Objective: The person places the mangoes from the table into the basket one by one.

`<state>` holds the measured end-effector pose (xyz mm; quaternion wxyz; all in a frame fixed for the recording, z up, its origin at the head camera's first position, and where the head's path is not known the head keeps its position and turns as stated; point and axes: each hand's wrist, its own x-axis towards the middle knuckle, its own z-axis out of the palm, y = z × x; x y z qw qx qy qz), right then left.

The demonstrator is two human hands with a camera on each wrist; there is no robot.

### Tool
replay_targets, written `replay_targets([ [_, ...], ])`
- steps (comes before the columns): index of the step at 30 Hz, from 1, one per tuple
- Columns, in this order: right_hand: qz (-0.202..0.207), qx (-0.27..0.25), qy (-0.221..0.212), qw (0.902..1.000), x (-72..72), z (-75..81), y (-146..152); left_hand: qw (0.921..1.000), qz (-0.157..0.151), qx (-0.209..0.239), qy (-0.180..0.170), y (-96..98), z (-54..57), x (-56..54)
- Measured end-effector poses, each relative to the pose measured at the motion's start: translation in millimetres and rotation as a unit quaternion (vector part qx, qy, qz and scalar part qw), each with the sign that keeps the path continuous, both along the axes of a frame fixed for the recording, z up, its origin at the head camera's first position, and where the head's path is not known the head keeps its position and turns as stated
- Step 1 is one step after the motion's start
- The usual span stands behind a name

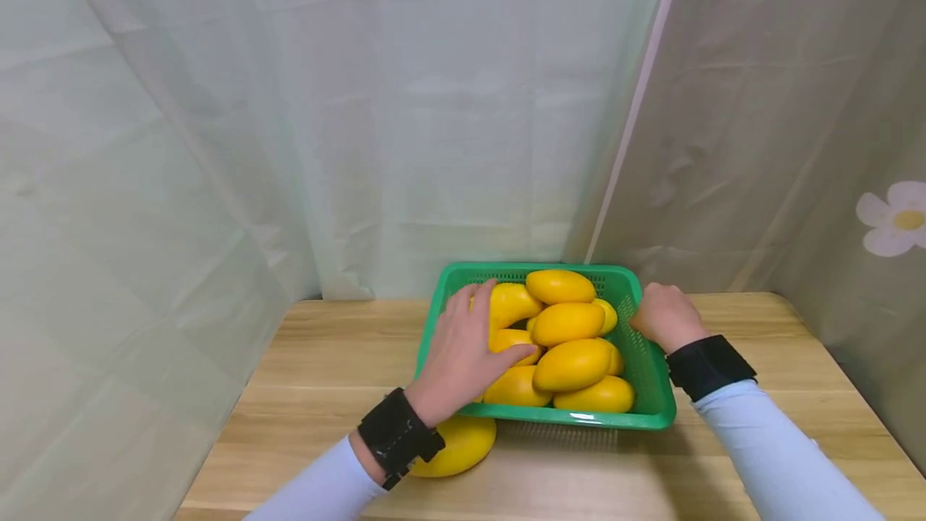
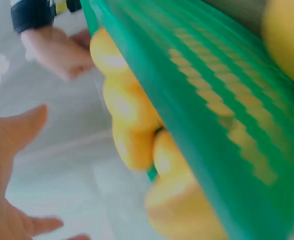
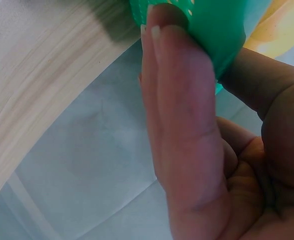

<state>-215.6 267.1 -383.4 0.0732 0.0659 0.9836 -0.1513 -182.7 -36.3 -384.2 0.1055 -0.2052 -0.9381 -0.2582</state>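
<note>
A green plastic basket (image 1: 579, 418) with perforated walls holds several yellow mangoes (image 1: 571, 365), heaped highest toward the right. My right hand (image 1: 669, 317) grips the basket's right rim. In the right wrist view its fingers (image 3: 187, 110) lie along the outer wall, and the thumb comes over the rim on the inner side. My left hand (image 1: 463, 352) hovers over the basket's left side with the fingers spread, overlapping the mangoes there. The left wrist view shows a gap between this hand's thumb (image 2: 24, 127) and the mangoes (image 2: 129, 102).
One more mango (image 1: 463, 447) lies on the wooden table (image 1: 325, 360) outside the basket, at its front left and partly behind my left wrist. A pale curtain (image 1: 448, 119) hangs close behind the table, and a cloth with a flower print (image 1: 886, 219) hangs at the right.
</note>
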Motion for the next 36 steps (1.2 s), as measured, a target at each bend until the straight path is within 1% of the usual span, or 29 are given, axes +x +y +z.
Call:
replay_targets([
  [2, 0.001, 0.001, -0.002, 1.0, -0.5, 0.1, 0.2, 0.9993, 0.035, 0.011, -0.009, -17.4, -2.9, 1.2],
  [4, 0.003, 0.002, 0.0, 1.0, -0.2, 0.3, 0.2, 0.997, 0.07, 0.021, -0.026, -32.6, -8.2, 5.0],
  [8, 0.009, 0.009, 0.009, 0.9999, 1.3, 1.6, 0.1, 0.9901, 0.118, 0.012, -0.074, -57.3, -21.9, 17.1],
  [12, 0.011, 0.011, 0.011, 0.9998, 2.2, 2.4, -0.4, 0.9806, 0.145, 0.009, -0.131, -74.3, -37.9, 33.1],
  [14, 0.011, 0.011, 0.01, 0.9998, 2.5, 2.1, -0.7, 0.9744, 0.16, 0.005, -0.158, -79.7, -47.0, 41.5],
  [18, 0.009, 0.007, 0.006, 0.9999, 1.7, 1.1, -0.9, 0.9602, 0.179, -0.007, -0.215, -85.2, -64.7, 57.9],
  [20, 0.006, 0.006, 0.005, 1.0, 1.2, 0.9, -0.1, 0.9558, 0.179, -0.02, -0.232, -85.0, -72.3, 64.3],
  [22, 0.003, 0.006, 0.008, 0.9999, 1.0, 0.6, 1.0, 0.9553, 0.173, -0.033, -0.237, -83.7, -78.8, 68.8],
  [24, 0.004, 0.006, 0.013, 0.9999, 1.1, 0.2, 1.8, 0.9569, 0.162, -0.05, -0.236, -81.7, -84.0, 71.5],
  [27, 0.007, 0.004, 0.015, 0.9999, 1.3, -1.2, 2.2, 0.9572, 0.143, -0.078, -0.239, -79.2, -90.7, 73.6],
  [29, 0.009, 0.003, 0.015, 0.9998, 1.5, -1.6, 1.8, 0.9579, 0.132, -0.097, -0.236, -78.2, -94.1, 73.7],
  [31, 0.007, 0.003, 0.014, 0.9999, 1.2, -1.6, 1.6, 0.9602, 0.126, -0.112, -0.223, -77.5, -96.9, 73.5],
  [34, 0.006, 0.004, 0.012, 0.9999, 0.7, -0.5, 1.6, 0.9661, 0.12, -0.13, -0.189, -77.1, -98.8, 72.1],
  [36, 0.005, 0.003, 0.01, 0.9999, 0.2, 0.6, 2.0, 0.9697, 0.116, -0.132, -0.169, -76.5, -99.0, 71.3],
])
